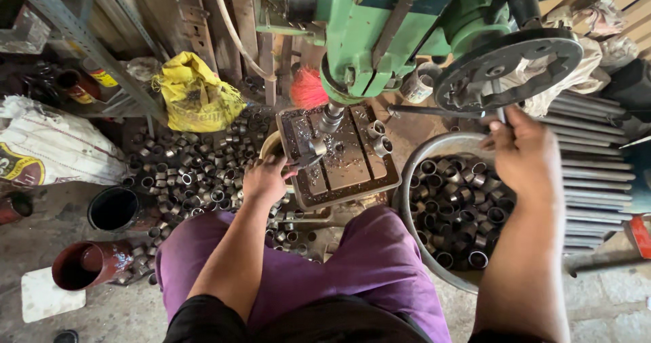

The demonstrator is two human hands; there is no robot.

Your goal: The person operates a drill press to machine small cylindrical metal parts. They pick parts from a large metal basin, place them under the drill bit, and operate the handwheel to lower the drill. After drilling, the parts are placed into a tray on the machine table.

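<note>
A green drill press (pixel 380 31) stands in front of me, its spindle (pixel 331 118) lowered over a dark metal table (pixel 352 173) strewn with chips. My left hand (pixel 266 179) grips a small clamp with a short metal ring (pixel 313 150) under the spindle. My right hand (pixel 523 154) is closed on the feed lever (pixel 441 111) beside the black handwheel (pixel 508 68). Two loose rings (pixel 378 137) lie on the table's right side.
A metal basin (pixel 409 180) full of short steel rings sits at my right knee. Several more rings (pixel 196 167) are heaped on the floor at left, beside a yellow bag (pixel 196 99), a dark bucket (pixel 112 209) and a rusty pipe (pixel 91 264). Steel rods (pixel 597 153) lie at right.
</note>
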